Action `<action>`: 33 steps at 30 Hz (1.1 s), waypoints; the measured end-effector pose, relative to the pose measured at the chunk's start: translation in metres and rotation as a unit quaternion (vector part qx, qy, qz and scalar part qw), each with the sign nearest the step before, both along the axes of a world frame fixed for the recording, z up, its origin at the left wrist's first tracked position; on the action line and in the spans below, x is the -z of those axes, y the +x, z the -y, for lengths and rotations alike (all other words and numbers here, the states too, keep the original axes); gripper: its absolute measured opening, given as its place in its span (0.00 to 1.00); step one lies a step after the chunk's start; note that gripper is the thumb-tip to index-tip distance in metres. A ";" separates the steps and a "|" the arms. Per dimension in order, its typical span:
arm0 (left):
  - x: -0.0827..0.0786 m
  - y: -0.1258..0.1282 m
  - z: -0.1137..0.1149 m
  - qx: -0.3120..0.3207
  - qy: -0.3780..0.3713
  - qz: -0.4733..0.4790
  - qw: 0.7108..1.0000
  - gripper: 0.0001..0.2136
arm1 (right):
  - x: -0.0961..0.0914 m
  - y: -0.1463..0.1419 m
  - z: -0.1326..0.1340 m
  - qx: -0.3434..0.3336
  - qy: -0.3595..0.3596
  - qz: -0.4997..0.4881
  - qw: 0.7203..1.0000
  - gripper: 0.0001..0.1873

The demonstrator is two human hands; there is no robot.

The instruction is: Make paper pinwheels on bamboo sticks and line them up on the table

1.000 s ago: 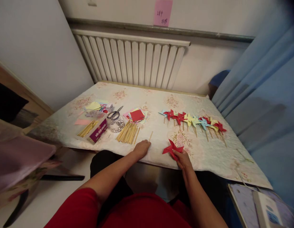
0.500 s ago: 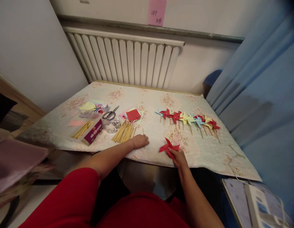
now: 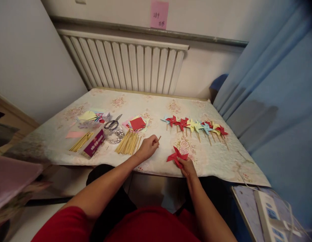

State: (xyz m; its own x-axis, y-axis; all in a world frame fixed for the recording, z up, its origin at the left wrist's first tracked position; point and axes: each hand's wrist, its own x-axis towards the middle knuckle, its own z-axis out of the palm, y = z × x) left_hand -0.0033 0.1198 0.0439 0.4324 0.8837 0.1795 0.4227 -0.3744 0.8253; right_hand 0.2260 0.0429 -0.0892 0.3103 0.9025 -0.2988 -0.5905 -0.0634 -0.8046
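Note:
My left hand (image 3: 147, 147) is closed in a pinch on a thin wooden stick (image 3: 158, 138), lifted just off the table right of a loose pile of sticks (image 3: 128, 141). My right hand (image 3: 185, 165) grips the lower edge of a red paper pinwheel (image 3: 176, 156) lying near the table's front edge. A row of finished pinwheels on sticks (image 3: 195, 127), red, yellow and light blue, lies farther back on the right.
A stack of coloured paper squares with red on top (image 3: 137, 123), scissors (image 3: 112, 123), a round glittery thing (image 3: 116, 135) and an open box of sticks (image 3: 89, 141) lie on the left of the flowered tablecloth (image 3: 150, 104). A radiator (image 3: 125, 64) stands behind, a blue curtain (image 3: 272, 101) at right.
My left hand has picked the single stick up from the cloth and now pinches it. The right hand stays on the red pinwheel. The view has shifted a little.

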 end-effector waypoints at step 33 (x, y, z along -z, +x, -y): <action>-0.041 -0.003 0.077 -0.064 -0.352 0.468 0.808 0.12 | 0.005 0.004 0.002 -0.011 0.003 0.011 1.000 0.20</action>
State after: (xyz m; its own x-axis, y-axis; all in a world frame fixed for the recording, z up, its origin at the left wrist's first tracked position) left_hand -0.0067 0.0431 0.0848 0.2952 0.9359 -0.1924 -0.5112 0.3248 0.7957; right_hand 0.2302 0.0412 -0.0943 0.2968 0.9108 -0.2870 -0.5719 -0.0712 -0.8172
